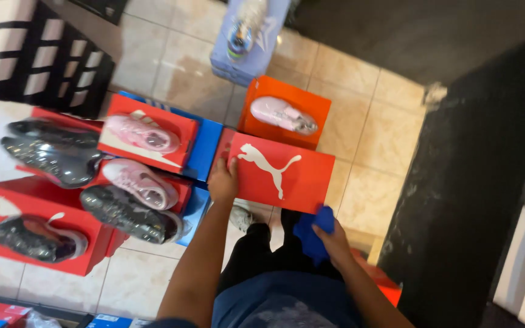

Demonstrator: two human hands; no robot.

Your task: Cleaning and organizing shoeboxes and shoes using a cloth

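Nearest the camera, at the bottom centre of the frame, are the person's blue shirt and dark trousers, with both bare forearms reaching forward. Just beyond, the right hand has its grip pinched around a bunched blue cloth, which sits at the near right corner of a red shoebox held in the middle of the frame. The left hand has its grip closed on the box's near left edge, fingers curled over the rim, steadying it above the tiled floor. To do this well, I would judge that the left hand should hold the box level and firm so the cloth can press flat against the lid without tipping it, and that the cloth would work better spread wider than its present bunch. Room is tight: another red box bearing a pale pink shoe lies just beyond it, and a stack of red and blue boxes topped with pink sneakers stands just to its left, so any sweep should stay inside the lid's edges. Dark wrapped shoes rest further left, well apart from both hands.
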